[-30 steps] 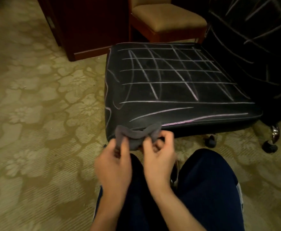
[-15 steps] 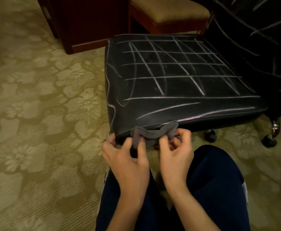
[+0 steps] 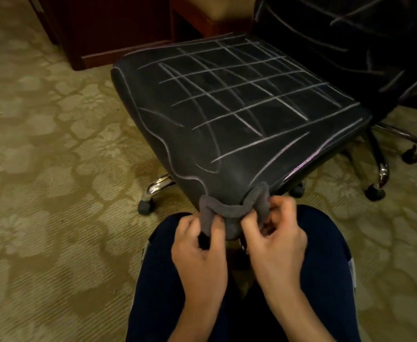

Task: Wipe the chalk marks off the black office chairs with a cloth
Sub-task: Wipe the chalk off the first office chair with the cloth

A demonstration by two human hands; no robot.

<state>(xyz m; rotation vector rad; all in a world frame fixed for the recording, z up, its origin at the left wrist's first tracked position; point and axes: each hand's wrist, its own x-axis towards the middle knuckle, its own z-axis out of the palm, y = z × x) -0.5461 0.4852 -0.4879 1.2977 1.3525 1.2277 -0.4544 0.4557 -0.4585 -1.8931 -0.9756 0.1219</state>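
Pinching with left hand (image 3: 198, 250) and right hand (image 3: 275, 239), fingers curled on a bunched grey cloth (image 3: 229, 213), touching the near corner of the black chair seat (image 3: 229, 114). Carrying a grid of pale chalk lines (image 3: 242, 95) across its top.

Head camera looks steeply down, close over the chair seat (image 3: 239, 114).

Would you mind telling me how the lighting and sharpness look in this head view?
Head view: dim, warm light; the top of the frame falls into deep shadow. The seat and its chalk lines are fairly sharp, the chrome leg glints, and the hands holding the cloth look slightly soft. Wide-angle distortion bends the edges.
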